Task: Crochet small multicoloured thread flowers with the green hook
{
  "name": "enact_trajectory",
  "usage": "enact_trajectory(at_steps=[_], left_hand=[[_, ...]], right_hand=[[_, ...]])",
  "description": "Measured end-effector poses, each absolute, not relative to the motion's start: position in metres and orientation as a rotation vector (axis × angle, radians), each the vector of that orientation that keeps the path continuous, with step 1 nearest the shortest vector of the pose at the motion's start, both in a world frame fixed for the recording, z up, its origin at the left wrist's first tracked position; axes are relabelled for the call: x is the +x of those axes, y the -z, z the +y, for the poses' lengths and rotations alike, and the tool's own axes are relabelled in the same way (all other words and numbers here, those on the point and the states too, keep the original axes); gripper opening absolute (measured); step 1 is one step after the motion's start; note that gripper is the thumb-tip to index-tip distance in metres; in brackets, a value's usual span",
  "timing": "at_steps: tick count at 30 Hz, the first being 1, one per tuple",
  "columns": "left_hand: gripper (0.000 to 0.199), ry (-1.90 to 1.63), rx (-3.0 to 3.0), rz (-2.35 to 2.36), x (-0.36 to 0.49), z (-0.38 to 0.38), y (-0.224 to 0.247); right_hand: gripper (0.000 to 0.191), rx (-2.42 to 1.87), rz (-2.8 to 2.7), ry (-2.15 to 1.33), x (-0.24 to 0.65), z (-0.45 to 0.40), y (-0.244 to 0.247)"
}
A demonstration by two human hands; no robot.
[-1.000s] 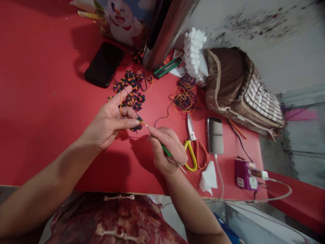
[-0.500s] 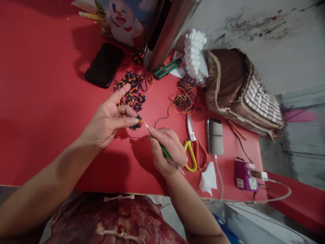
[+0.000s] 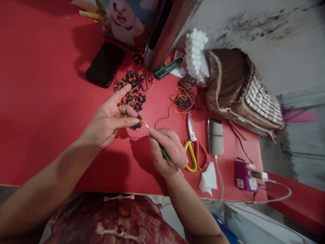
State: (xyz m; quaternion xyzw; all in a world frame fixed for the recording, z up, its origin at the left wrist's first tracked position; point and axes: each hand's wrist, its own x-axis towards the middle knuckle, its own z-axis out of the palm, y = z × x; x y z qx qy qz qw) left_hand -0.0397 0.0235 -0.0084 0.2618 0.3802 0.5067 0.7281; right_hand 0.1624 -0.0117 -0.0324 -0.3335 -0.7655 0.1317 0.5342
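Between its thumb and fingers my left hand (image 3: 109,118) pinches a small multicoloured crochet piece (image 3: 136,125), with orange yarn (image 3: 120,101) looped over the raised index finger. My right hand (image 3: 169,150) is closed round the green grip of a crochet hook (image 3: 164,150). The hook's metal tip reaches the crochet piece, where a bit of orange yarn shows at it. Just beyond my left fingers lie several finished-looking crochet flowers (image 3: 132,81) in the same dark, orange and pink colours. A loose tangle of multicoloured yarn (image 3: 185,100) rests to the right, one strand trailing toward my hands.
Scissors (image 3: 192,145) with yellow and red handles lie right of my right hand, near a charging phone (image 3: 215,136) and a crumpled tissue (image 3: 208,179). A black case (image 3: 105,65), green box cutter (image 3: 168,68) and brown cushion-like bundle (image 3: 228,81) stand farther back on the red table (image 3: 38,101).
Hardly anything differs. The back end of the hook has tilted slightly downward in my right hand; my left hand keeps its pinch on the crochet piece.
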Motion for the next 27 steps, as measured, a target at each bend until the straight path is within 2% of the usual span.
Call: enact_trajectory(at_steps=[15, 21, 27], left_hand=[[0.123, -1.098, 0.527, 0.818, -0.0431, 0.0257, 0.0062], [0.121, -1.196, 0.603, 0.886, -0.0405, 0.0255, 0.0072], [0.12, -1.127, 0.579, 0.894, -0.0399, 0.0255, 0.0081]], right_hand=[[0.043, -0.745, -1.855, -0.335, 0.1635, -0.0122, 0.0318], [0.045, -0.751, -1.902, -0.325, 0.1647, -0.011, 0.0313], [0.046, -0.738, -1.937, -0.285, 0.1658, -0.0083, 0.0315]])
